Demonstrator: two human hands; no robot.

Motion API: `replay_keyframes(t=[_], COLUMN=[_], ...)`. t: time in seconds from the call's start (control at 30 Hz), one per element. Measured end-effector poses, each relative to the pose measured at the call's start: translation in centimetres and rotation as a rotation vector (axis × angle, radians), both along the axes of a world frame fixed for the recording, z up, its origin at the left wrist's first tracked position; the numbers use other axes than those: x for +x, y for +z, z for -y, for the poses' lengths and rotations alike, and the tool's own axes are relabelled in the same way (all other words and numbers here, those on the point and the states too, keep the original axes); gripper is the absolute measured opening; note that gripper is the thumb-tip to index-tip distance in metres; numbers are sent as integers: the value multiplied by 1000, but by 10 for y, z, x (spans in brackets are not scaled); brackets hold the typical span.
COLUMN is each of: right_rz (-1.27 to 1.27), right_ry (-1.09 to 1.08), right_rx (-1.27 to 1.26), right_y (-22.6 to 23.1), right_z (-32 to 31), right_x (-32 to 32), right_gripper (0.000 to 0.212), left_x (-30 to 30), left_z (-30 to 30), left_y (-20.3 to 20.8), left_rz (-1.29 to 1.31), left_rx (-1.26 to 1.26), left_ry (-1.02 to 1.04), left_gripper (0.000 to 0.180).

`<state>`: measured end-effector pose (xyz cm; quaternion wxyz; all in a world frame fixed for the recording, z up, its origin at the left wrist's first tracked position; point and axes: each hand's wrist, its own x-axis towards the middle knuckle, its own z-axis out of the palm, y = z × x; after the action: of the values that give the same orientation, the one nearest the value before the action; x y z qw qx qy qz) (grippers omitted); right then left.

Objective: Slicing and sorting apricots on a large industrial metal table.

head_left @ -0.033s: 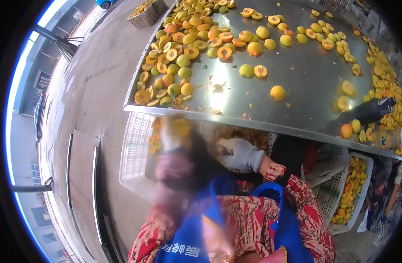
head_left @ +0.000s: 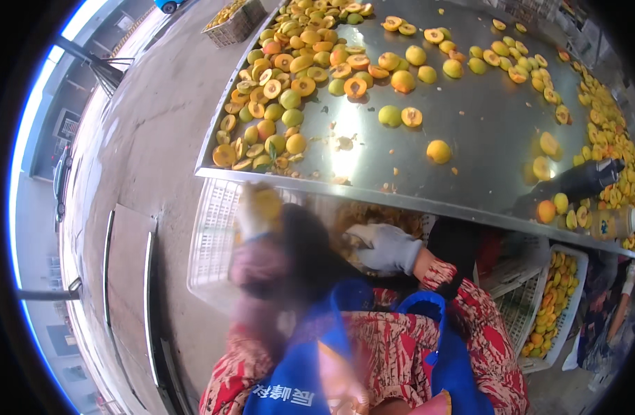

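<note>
Before you, the tabletop [head_left: 483,187] carries fruit [head_left: 289,100] heaped on its left and more strung along its right side, with a jar [head_left: 610,223] at the near right corner. Below its near edge, a crate [head_left: 210,238] stands left of your right grip [head_left: 390,247]; a filled crate [head_left: 581,280] stands to your right. Beyond the tabletop's left side, another crate [head_left: 238,32] rests on the floor [head_left: 179,104].

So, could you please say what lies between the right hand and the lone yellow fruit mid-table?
In the head view, the metal table's front rim and some tabletop lie between the right hand and that yellow fruit.
</note>
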<state>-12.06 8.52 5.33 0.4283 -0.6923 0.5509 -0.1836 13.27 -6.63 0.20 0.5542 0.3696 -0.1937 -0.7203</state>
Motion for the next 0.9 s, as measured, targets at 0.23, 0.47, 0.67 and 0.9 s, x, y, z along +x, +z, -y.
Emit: replay_keyframes(t=[0.23, 0.47, 0.67, 0.9], right_rz=[-8, -116, -344, -130], right_ry=[-717, -728, -694, -524], right_rx=[-368, -409, -274, -233], right_y=[-35, -81, -73, -56], right_z=[47, 112, 104, 146], right_x=[-164, -172, -162, -130], right_gripper=[37, 46, 49, 51], left_x=[37, -31, -97, -124], left_z=[84, 234, 290, 237], left_y=[77, 62, 41, 42], left_rz=[1887, 2057, 2070, 1749], left_rx=[-216, -446, -378, -567], left_ry=[-4, -67, -205, -368], left_gripper=[49, 64, 66, 48])
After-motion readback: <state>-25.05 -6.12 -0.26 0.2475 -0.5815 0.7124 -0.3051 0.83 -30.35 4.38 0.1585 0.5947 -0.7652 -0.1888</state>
